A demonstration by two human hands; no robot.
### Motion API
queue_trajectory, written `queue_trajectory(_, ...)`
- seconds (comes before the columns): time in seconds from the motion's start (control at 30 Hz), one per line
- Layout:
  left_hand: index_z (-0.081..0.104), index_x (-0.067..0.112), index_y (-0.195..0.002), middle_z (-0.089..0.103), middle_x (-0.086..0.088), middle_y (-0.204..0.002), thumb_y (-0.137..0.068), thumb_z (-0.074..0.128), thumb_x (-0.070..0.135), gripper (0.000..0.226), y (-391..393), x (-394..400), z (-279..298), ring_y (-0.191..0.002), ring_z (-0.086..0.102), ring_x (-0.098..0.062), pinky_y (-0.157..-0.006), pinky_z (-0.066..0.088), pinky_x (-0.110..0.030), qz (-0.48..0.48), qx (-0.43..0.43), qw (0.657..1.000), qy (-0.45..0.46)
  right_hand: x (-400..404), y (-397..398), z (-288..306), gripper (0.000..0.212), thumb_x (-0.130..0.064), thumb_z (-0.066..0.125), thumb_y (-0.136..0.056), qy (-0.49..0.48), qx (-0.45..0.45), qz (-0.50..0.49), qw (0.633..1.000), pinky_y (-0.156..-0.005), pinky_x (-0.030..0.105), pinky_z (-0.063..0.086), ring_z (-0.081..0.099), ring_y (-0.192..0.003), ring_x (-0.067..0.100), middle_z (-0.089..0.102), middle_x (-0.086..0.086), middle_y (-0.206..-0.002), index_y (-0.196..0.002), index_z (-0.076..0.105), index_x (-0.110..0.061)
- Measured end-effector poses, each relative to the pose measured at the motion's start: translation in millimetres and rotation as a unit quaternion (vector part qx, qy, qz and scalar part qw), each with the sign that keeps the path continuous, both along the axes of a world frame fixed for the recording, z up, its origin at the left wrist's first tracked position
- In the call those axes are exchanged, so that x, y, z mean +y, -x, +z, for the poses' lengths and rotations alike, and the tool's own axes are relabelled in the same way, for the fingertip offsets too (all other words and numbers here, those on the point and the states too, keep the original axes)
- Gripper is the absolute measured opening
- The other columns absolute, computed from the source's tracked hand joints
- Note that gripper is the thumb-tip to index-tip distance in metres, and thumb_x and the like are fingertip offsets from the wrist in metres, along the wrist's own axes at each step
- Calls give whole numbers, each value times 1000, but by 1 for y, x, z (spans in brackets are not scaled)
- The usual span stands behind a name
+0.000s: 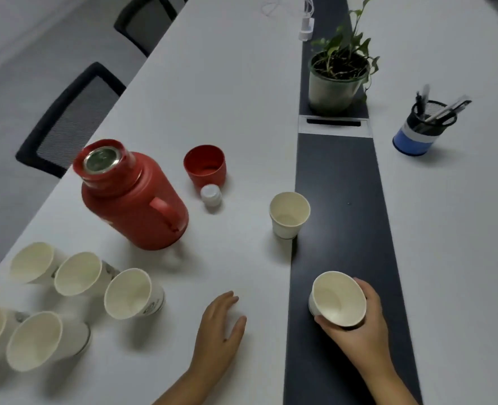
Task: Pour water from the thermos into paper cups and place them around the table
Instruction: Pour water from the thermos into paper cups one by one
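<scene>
A red thermos [133,197] stands uncapped on the white table [212,83], its steel mouth showing. Its red lid cup [205,166] and a small white stopper [211,195] sit just right of it. My right hand [358,325] grips a paper cup [337,299] over the dark centre strip [341,223]. Another paper cup [289,214] stands at the strip's left edge. Several more paper cups [78,273] are grouped at the near left. My left hand [221,325] rests flat on the table with relaxed fingers, holding nothing.
A potted plant [337,80] stands on the dark strip farther back, with a cable box [334,125] in front of it. A mesh pen holder [420,127] sits at the right. Two black chairs [66,118] line the table's left side.
</scene>
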State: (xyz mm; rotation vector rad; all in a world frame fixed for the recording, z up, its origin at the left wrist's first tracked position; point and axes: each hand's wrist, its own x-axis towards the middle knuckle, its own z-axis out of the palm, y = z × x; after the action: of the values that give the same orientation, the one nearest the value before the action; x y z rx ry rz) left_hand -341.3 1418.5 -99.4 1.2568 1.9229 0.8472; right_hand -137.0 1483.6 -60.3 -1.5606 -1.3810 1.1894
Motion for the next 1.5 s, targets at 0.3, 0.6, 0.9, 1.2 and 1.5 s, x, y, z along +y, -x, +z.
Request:
queue_trajectory(0.3, 52, 23, -101, 62, 3, -104, -96, 19, 47, 40, 106, -147, -17, -97, 46, -9, -94, 31, -11, 55, 232, 968, -76, -73, 130, -4, 85, -49, 72, -26, 76, 1, 221, 972, -86, 25, 34, 46, -101, 12, 39, -31, -103, -101, 32, -43)
queue_trajectory(0.6, 44, 10, -119, 54, -11, -126, -97, 6, 42, 55, 175, -216, -31, -118, 37, -23, -112, -1, -18, 46, 276, 958, 68, -135, 251, -2, 57, -34, 72, -46, 25, -10, 260, 965, -68, 9, 35, 47, -92, 4, 42, -34, -96, -89, 37, -47)
queue_trajectory(0.9, 45, 12, -115, 65, -10, -116, -96, 3, 40, 54, 184, -220, -39, -115, 40, -20, -105, 25, -27, 23, 293, 955, 33, -145, 277, -15, 61, -31, 70, -49, 2, -35, 225, 974, -81, 24, 37, 48, -98, 7, 42, -32, -102, -94, 34, -50)
queue_trajectory(1.2, 49, 16, -110, 49, 7, -109, -96, 24, 46, 41, 209, -190, 28, -99, 46, -9, -97, 25, -4, 27, 177, 956, -234, -142, 211, -15, 77, -53, 65, -50, -28, -78, 204, 975, -89, 0, 32, 41, -107, -23, 46, -41, -115, -115, 26, -64)
queue_trajectory(1.5, 51, 3, -122, 55, -14, -122, -78, 46, 43, 59, 244, -28, 80, -111, 49, -21, -95, 41, -33, 70, 58, 982, -168, -53, 249, 29, 46, -34, 47, -74, -113, -67, 60, 990, -92, 26, 37, 48, -106, 10, 49, -7, -114, -117, 47, -18)
